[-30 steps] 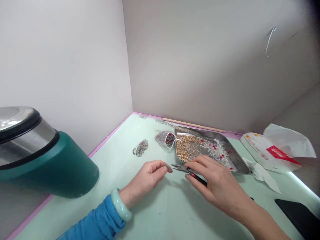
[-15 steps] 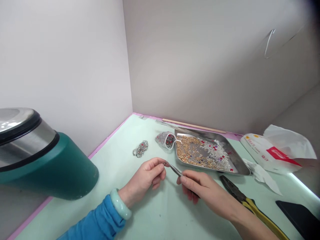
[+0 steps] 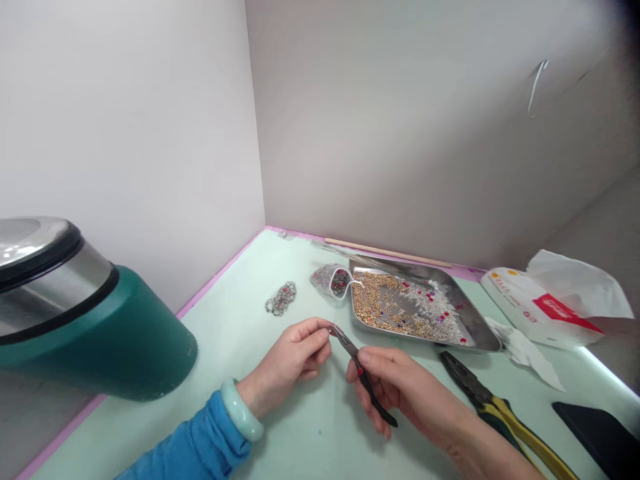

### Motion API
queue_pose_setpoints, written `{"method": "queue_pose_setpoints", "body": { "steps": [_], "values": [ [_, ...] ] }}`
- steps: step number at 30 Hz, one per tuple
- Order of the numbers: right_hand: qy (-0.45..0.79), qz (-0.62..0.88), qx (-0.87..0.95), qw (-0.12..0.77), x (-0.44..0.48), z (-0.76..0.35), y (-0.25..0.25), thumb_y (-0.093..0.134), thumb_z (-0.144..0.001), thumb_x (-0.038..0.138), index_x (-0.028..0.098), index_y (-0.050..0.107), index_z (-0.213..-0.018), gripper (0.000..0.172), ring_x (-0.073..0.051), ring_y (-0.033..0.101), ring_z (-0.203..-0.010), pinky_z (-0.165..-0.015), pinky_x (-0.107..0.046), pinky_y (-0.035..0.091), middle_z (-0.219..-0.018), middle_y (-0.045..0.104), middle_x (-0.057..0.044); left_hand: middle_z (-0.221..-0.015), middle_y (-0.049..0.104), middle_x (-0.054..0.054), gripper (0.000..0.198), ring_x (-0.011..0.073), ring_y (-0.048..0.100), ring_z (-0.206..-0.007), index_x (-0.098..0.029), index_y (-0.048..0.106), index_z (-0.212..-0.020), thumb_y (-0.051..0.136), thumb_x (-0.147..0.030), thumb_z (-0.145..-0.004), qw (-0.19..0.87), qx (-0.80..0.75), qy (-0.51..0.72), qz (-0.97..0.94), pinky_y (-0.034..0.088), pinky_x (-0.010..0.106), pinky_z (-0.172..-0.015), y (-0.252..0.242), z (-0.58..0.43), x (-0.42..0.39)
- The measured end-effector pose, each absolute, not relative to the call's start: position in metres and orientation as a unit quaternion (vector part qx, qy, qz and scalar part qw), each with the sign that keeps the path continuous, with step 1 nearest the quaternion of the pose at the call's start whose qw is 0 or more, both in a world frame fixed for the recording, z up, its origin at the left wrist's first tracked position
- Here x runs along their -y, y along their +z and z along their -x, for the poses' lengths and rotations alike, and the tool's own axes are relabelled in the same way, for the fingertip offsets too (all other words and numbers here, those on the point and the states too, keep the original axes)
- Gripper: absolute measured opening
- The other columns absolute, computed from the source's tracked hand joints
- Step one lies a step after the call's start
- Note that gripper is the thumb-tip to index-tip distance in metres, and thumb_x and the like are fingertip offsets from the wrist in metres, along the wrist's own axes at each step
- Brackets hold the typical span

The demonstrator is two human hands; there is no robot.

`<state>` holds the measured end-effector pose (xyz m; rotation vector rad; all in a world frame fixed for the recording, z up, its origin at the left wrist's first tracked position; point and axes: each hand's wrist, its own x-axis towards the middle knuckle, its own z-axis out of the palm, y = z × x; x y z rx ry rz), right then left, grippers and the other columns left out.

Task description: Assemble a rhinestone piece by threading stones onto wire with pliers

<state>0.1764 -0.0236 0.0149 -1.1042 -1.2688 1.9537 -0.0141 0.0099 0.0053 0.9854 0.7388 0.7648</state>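
Note:
My left hand (image 3: 303,348) pinches something tiny between thumb and forefinger; it is too small to make out. Black-handled needle-nose pliers (image 3: 364,373) are in my right hand (image 3: 395,387), their jaw tips meeting the left fingertips. A thin bit of wire seems to stick up at the tips. Beyond my hands lies a small heap of beaded chain (image 3: 281,299). To its right is a clear bag of red and dark beads (image 3: 327,279) with a white cord. A metal tray (image 3: 480,327) holds gold, clear, red and purple beads.
Large yellow-handled pliers (image 3: 500,407) and a black flat object (image 3: 595,433) lie at right. A tissue pack (image 3: 530,307) stands behind them. Thin wires (image 3: 345,252) and a wooden stick (image 3: 390,251) run along the back. A green and steel container (image 3: 100,327) stands left.
My right hand has turned the pliers, so their black handles now show below the fingers. The left hand stays almost in place, its pinch unchanged.

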Motion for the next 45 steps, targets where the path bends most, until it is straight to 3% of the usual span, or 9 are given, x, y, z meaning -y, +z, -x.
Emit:
{"method": "queue_pose_setpoints", "body": {
  "steps": [7,12,17,20,23,26,32,39,45],
  "values": [
    [0.766,0.389,0.421,0.292,0.027,-0.169,0.011,0.046,-0.086,0.050,0.014,0.056,-0.086,0.037,-0.008,0.050,-0.039,-0.033,-0.017,0.039,-0.060,0.054,0.001,-0.048,0.028,-0.009,0.032,0.0058,0.021,-0.044,-0.012,0.061,-0.093,0.054,-0.041,-0.082,0.671,-0.387,0.365,-0.516,0.016,0.020,-0.042,0.007,0.010,-0.009],
    [0.813,0.360,0.328,0.319,0.032,-0.162,0.010,0.043,-0.088,0.047,0.015,0.056,-0.084,0.034,-0.007,0.048,-0.036,-0.029,-0.016,0.035,-0.058,0.053,0.002,-0.069,0.058,0.000,0.024,0.0120,0.048,-0.064,-0.014,0.066,-0.087,0.052,-0.034,-0.083,0.541,-0.430,0.408,-0.597,0.039,0.023,-0.061,0.007,0.008,-0.007],
    [0.875,0.309,0.224,0.297,0.034,-0.159,0.012,0.038,-0.090,0.042,0.015,0.057,-0.085,0.033,-0.007,0.048,-0.036,-0.030,-0.016,0.036,-0.057,0.052,0.003,-0.083,0.065,0.004,0.024,0.0178,0.056,-0.082,-0.016,0.067,-0.090,0.050,-0.031,-0.085,0.451,-0.447,0.434,-0.639,0.041,0.027,-0.076,0.004,0.008,-0.005],
    [0.857,0.314,0.266,0.310,0.034,-0.157,0.010,0.039,-0.091,0.042,0.014,0.056,-0.088,0.033,-0.010,0.054,-0.042,-0.035,-0.019,0.042,-0.063,0.057,-0.001,-0.070,0.060,0.001,0.024,0.0145,0.052,-0.067,-0.016,0.066,-0.090,0.052,-0.034,-0.084,0.485,-0.448,0.446,-0.604,0.040,0.025,-0.064,0.003,0.008,-0.005],
    [0.826,0.334,0.317,0.325,0.035,-0.154,0.008,0.040,-0.091,0.043,0.013,0.056,-0.088,0.034,-0.011,0.057,-0.047,-0.040,-0.020,0.045,-0.067,0.059,-0.004,-0.051,0.035,-0.007,0.030,0.0080,0.031,-0.046,-0.015,0.062,-0.094,0.050,-0.040,-0.084,0.584,-0.439,0.433,-0.528,0.025,0.021,-0.045,0.006,0.009,-0.007],
    [0.814,0.333,0.345,0.327,0.036,-0.151,0.008,0.039,-0.091,0.042,0.012,0.055,-0.088,0.034,-0.011,0.057,-0.048,-0.041,-0.020,0.045,-0.067,0.057,-0.003,-0.052,0.027,-0.009,0.031,0.0065,0.020,-0.045,-0.013,0.058,-0.099,0.047,-0.039,-0.086,0.640,-0.419,0.425,-0.484,0.018,0.020,-0.043,0.009,0.009,-0.007],
    [0.802,0.330,0.362,0.341,0.038,-0.149,0.009,0.037,-0.092,0.040,0.012,0.055,-0.087,0.034,-0.012,0.056,-0.048,-0.041,-0.021,0.044,-0.066,0.057,-0.004,-0.054,0.033,-0.007,0.029,0.0077,0.030,-0.049,-0.014,0.056,-0.104,0.045,-0.034,-0.087,0.596,-0.415,0.416,-0.547,0.024,0.020,-0.046,0.001,0.006,-0.004],
    [0.797,0.330,0.358,0.356,0.037,-0.147,0.007,0.037,-0.092,0.039,0.012,0.056,-0.088,0.033,-0.012,0.056,-0.048,-0.041,-0.021,0.045,-0.067,0.057,-0.004,-0.064,0.047,-0.002,0.023,0.0102,0.042,-0.058,-0.016,0.059,-0.095,0.044,-0.033,-0.088,0.492,-0.445,0.423,-0.617,0.035,0.021,-0.054,-0.006,0.005,-0.003],
    [0.777,0.369,0.372,0.349,0.036,-0.150,0.008,0.039,-0.091,0.041,0.013,0.055,-0.087,0.033,-0.008,0.048,-0.041,-0.033,-0.016,0.037,-0.062,0.053,-0.001,-0.074,0.058,0.000,0.021,0.0124,0.050,-0.067,-0.017,0.060,-0.092,0.044,-0.030,-0.089,0.449,-0.452,0.419,-0.647,0.040,0.023,-0.063,-0.002,0.006,-0.003]
  ]
}}
